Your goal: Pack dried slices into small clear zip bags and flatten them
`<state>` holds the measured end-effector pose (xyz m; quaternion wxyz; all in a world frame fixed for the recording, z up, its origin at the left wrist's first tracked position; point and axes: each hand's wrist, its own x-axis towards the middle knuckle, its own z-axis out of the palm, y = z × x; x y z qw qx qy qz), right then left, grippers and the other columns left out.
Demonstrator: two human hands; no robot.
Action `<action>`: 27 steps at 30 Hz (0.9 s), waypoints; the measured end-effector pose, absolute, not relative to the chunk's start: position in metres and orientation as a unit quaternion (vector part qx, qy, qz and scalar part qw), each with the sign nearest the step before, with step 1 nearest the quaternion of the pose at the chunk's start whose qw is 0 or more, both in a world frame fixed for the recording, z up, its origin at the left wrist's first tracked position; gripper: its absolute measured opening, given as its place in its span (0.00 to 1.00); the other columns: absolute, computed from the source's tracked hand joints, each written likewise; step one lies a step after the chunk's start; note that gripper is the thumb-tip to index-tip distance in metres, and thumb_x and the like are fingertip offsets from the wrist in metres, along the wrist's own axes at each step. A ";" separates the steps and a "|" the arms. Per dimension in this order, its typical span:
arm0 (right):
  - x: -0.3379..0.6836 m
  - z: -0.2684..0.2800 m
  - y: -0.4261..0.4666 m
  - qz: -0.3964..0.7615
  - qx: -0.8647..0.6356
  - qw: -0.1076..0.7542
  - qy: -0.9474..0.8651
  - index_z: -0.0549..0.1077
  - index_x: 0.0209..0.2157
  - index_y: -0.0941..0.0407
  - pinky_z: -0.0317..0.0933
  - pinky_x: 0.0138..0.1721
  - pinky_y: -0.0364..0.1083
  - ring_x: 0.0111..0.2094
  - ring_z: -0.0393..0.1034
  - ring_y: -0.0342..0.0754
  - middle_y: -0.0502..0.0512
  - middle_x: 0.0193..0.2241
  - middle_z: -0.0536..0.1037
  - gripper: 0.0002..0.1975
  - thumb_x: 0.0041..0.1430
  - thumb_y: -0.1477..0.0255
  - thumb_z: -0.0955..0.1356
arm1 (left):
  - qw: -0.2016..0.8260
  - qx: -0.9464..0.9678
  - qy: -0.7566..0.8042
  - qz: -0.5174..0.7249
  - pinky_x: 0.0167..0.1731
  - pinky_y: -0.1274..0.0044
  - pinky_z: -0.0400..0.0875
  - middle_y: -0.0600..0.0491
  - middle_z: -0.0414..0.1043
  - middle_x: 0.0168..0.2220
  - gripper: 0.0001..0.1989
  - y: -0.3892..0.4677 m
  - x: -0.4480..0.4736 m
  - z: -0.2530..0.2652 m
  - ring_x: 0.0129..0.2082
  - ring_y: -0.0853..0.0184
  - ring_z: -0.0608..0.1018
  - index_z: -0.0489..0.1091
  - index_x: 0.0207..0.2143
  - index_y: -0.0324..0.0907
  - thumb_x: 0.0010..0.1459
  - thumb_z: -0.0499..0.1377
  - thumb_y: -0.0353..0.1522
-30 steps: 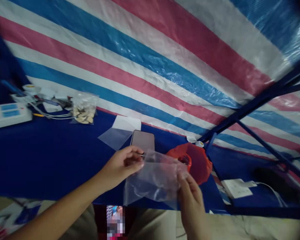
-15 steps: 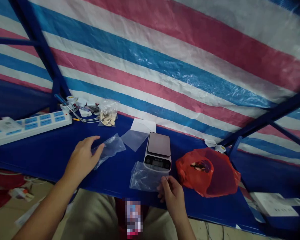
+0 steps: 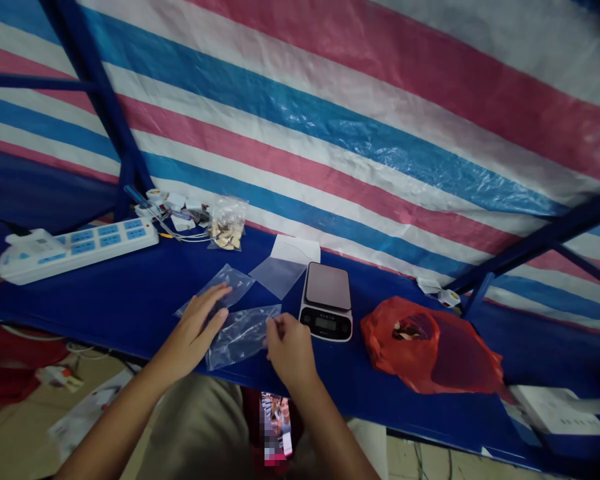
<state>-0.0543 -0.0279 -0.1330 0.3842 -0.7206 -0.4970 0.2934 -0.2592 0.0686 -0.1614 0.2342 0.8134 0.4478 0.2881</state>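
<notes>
Your left hand is lying flat and open, fingers spread, pressing down on a clear plastic bag that is resting on the blue table. It is gripping nothing; the palm and fingers are simply covering the near end of that bag. Your right hand is sitting just beside it, fingers curled, and its fingertips are pinching the right edge of a second clear bag. That second bag is lying flat on the table between your two hands, its left end touching or slipping under the fingers of your left hand, and it is overlapping the near corner of the first bag.

Just right of your right hand a small digital scale is standing on the table, its platform bare. Behind the bags, another flat transparent sleeve is lying with a white sheet beyond it. Farther right, a red plastic bag is slumping open, showing something dark inside. At the back left, a small clear pouch of pale pieces is sitting near a tangle of small parts, and a white power strip is stretching along the left. A striped tarp is hanging behind everything.
</notes>
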 end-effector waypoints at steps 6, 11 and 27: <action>-0.088 -0.117 -0.030 -0.004 -0.730 0.360 -0.580 0.68 0.59 0.67 0.69 0.54 0.60 0.55 0.72 0.62 0.74 0.52 0.76 0.22 0.70 0.69 0.62 | 0.112 0.844 0.481 0.211 0.68 0.47 0.50 0.50 0.63 0.68 0.25 0.076 -0.274 -0.171 0.70 0.52 0.61 0.69 0.61 0.50 0.70 0.44 0.45; -0.116 -0.123 -0.024 -0.025 -0.593 0.271 -0.758 0.65 0.65 0.64 0.44 0.71 0.66 0.73 0.45 0.62 0.68 0.67 0.63 0.26 0.72 0.65 0.61 | 0.065 0.857 0.481 0.174 0.68 0.48 0.51 0.47 0.59 0.70 0.28 0.083 -0.277 -0.175 0.71 0.52 0.59 0.63 0.66 0.46 0.69 0.46 0.44; -0.079 -0.162 -0.035 0.059 -0.682 0.221 -0.695 0.54 0.71 0.69 0.49 0.68 0.70 0.73 0.41 0.67 0.77 0.71 0.50 0.36 0.72 0.59 0.61 | 0.036 0.854 0.487 0.179 0.68 0.48 0.50 0.45 0.56 0.71 0.34 0.085 -0.276 -0.182 0.71 0.49 0.58 0.60 0.69 0.44 0.69 0.44 0.51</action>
